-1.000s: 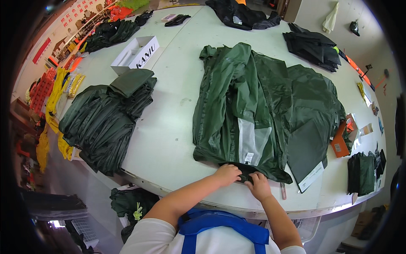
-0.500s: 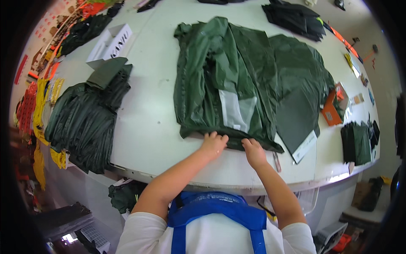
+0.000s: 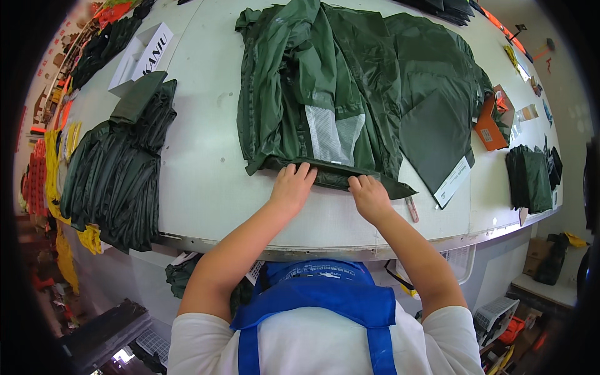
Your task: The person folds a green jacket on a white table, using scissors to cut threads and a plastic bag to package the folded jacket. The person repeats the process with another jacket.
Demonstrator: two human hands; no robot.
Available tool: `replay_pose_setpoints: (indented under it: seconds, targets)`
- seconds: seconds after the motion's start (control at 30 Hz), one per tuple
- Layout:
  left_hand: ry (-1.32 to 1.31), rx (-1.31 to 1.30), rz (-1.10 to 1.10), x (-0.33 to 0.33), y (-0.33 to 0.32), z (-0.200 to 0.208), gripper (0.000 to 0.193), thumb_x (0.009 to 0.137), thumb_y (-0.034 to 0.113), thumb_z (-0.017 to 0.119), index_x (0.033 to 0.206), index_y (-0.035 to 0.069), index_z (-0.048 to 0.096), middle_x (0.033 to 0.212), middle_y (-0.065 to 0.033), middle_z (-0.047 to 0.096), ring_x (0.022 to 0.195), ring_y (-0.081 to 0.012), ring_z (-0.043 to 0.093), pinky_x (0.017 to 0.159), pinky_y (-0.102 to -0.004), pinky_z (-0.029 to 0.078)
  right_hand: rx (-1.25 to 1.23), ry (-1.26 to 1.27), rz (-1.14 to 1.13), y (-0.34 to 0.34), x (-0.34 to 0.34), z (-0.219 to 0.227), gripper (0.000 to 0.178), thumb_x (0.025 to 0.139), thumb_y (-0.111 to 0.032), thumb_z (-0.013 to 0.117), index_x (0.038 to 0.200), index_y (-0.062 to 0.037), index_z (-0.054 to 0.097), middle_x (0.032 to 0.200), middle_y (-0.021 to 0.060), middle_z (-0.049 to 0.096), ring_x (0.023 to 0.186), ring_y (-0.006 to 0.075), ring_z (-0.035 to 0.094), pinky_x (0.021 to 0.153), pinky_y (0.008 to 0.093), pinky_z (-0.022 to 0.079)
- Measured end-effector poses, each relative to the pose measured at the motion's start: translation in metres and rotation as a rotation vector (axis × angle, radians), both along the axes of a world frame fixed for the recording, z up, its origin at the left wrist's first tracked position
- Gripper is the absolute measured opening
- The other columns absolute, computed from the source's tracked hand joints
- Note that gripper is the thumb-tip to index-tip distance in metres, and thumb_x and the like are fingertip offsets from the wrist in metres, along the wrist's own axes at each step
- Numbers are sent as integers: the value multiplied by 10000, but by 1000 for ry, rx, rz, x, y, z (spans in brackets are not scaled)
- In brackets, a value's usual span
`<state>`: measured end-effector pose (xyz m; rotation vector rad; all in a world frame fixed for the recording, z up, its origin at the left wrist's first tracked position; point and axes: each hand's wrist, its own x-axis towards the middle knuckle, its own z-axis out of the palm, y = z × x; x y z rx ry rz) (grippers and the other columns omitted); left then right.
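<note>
A dark green rain jacket lies spread on the white table, with white mesh showing on its inside. Along its near edge runs a folded hem. My left hand grips the left part of this hem with curled fingers. A short way to the right, my right hand pinches the same fold. Beside the jacket is another dark green piece of waterproof cloth, with a white card at its near corner. A small red-handled tool lies near my right hand.
Folded dark green garments are piled at the left, near a white open box. At the right are an orange box and a smaller folded stack. Black folded cloth lies at the far edge.
The whole view has shifted, so the table's things sit higher in the picture. Both hands stay on the hem, whose folded edge now shows more plainly between them.
</note>
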<state>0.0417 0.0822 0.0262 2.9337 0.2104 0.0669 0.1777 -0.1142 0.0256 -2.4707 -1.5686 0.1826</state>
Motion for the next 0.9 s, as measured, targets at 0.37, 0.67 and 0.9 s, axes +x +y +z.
replay_pose_setpoints:
  seconds: [0.37, 0.67, 0.9]
  targets:
    - [-42, -106, -154, 62, -37, -1, 286, 830, 106, 504, 1106, 35, 525, 960, -106, 532, 919, -284, 531, 793, -384, 458, 104, -84, -76, 12, 25, -38, 194, 784, -92, 563, 972, -47, 555, 848, 66, 582, 906, 260, 563, 726, 349, 459]
    - [-29, -342, 59, 75, -85, -16, 286, 797, 81, 628, 1064, 178, 651, 1091, -59, 506, 987, -290, 480, 804, -465, 403, 286, 249, -312, -33, 43, -8, 407, 729, 14, 616, 1119, -48, 518, 980, 136, 602, 937, 321, 570, 858, 439, 447]
    - [47, -398, 194, 96, -95, -27, 118, 792, 133, 660, 897, 176, 694, 930, 37, 626, 1007, -265, 479, 795, -479, 338, 171, 918, -546, -46, 55, -6, 401, 789, 29, 611, 1171, -27, 502, 917, 80, 624, 917, 204, 590, 839, 330, 461]
